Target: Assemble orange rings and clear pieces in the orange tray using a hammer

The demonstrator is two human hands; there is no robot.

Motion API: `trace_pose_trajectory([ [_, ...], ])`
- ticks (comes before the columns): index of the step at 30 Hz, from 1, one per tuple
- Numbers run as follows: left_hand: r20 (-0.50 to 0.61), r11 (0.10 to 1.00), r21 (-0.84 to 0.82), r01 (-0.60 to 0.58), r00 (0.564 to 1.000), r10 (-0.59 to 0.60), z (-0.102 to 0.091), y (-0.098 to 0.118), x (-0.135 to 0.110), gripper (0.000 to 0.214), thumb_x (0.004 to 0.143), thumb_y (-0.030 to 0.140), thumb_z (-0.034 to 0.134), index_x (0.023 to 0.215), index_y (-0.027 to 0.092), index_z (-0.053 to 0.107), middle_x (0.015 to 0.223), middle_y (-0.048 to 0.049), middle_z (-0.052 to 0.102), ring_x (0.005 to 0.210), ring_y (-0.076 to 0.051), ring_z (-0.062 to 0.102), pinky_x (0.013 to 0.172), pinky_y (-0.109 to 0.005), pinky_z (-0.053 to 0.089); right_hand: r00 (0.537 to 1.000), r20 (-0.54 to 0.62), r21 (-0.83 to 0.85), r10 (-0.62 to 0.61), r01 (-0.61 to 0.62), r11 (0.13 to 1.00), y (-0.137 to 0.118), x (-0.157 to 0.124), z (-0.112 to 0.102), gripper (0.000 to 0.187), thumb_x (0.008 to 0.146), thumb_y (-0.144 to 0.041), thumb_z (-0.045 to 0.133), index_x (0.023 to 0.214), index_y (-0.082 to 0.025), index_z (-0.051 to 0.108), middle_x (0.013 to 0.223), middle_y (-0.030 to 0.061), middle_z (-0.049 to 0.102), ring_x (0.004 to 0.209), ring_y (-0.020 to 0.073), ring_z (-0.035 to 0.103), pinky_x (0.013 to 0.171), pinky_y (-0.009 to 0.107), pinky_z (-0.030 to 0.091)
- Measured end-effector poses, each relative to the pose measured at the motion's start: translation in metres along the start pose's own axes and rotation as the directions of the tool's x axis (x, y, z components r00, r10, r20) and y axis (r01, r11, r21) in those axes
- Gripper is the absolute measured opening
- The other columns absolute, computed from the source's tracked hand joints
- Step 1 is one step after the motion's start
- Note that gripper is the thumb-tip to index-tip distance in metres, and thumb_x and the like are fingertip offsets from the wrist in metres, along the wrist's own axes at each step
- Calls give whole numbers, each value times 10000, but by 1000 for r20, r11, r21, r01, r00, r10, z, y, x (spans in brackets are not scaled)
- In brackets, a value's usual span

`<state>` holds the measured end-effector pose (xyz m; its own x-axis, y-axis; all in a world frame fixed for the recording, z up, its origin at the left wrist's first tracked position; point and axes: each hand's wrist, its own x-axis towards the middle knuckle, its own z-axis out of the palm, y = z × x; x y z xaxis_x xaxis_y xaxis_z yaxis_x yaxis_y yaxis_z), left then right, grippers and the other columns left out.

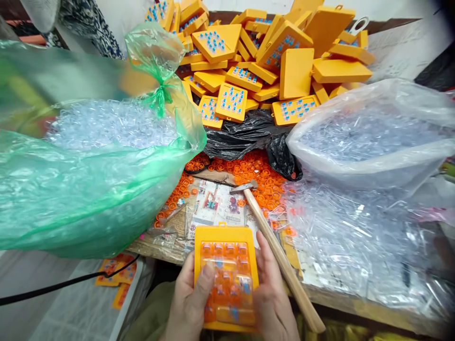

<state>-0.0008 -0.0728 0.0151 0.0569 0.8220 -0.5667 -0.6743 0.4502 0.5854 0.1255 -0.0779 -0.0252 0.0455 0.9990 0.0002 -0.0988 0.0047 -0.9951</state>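
The fingers of the left hand (188,296) are mostly hidden behind the yellow case (224,233), and the right hand (273,296) is blurred. Both arms are cut off by the lower edge of the view, and the green bag (95,203) by the left edge. The printed sheet (222,203) is partly covered by the case and the hammer (272,229). The case is held upright between the hands, by the table (156,248). Its left side is clamped in the left grip, with the thumb laid over the front; its right edge is apparently met by the right hand, but whether that grip is closed cannot be told.
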Motion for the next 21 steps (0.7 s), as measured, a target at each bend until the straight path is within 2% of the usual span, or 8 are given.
trace_pose_trajectory([
  [4,98,999,40,-33,995,28,5,4,1,778,438,305,931,1089,180,524,1003,-151,739,949,-364,692,777,-395,563,999,36,-66,-8,11,998,7,-3,-7,820,834,-506,639,1501,-377,180,1490,78,414,1206,281,575,875,363,566],
  [6,116,996,74,-46,993,37,2,5,0,777,420,215,931,1081,176,523,1023,-166,734,959,-369,690,772,-382,563,1000,28,-49,11,-10,999,7,-6,-4,845,825,-524,641,1506,-361,168,1469,95,442,1236,297,546,872,384,564],
  [9,139,995,97,-25,990,11,-20,10,-5,800,424,252,926,1127,176,551,1050,-163,726,969,-372,686,786,-398,557,999,24,-22,24,-24,999,3,-15,10,857,804,-613,604,1507,-321,210,1444,119,471,1273,320,504,900,400,541],
  [12,79,989,139,43,995,-54,-72,21,-23,851,344,354,942,1113,200,611,984,-130,741,870,-366,707,763,-444,555,996,75,-25,-51,53,998,2,-21,23,776,822,-639,549,1486,-355,265,1366,115,526,921,235,668,691,318,568],
  [15,-196,985,165,55,980,-22,-149,38,-56,879,212,439,943,1028,263,670,931,-67,760,868,-378,702,767,-483,549,981,141,-83,-133,146,986,8,-21,27,651,885,-586,500,1468,-383,294,1238,95,583,637,136,575,530,264,506],
  [17,-310,985,167,49,951,5,-203,49,-82,1073,221,387,948,1224,326,572,855,-31,770,780,-363,712,705,-472,565,966,205,-167,-159,195,967,13,-19,24,584,927,-504,490,1465,-369,306,1167,89,613,636,135,566,553,265,514],
  [19,-486,989,134,61,874,11,-251,57,-102,1290,252,319,940,1412,239,381,760,-65,766,654,-366,705,588,-432,584,931,323,-254,-172,260,931,19,-17,20,579,944,-398,514,1476,-368,285,1143,80,628,660,132,585,593,258,533],
  [21,-665,995,53,85,746,-28,-291,63,-110,1343,333,240,922,1479,155,227,759,-71,766,638,-335,707,568,-381,595,880,441,-319,-176,337,886,25,-16,16,643,934,-299,550,1491,-375,239,1148,72,634,669,122,601,612,237,547],
])
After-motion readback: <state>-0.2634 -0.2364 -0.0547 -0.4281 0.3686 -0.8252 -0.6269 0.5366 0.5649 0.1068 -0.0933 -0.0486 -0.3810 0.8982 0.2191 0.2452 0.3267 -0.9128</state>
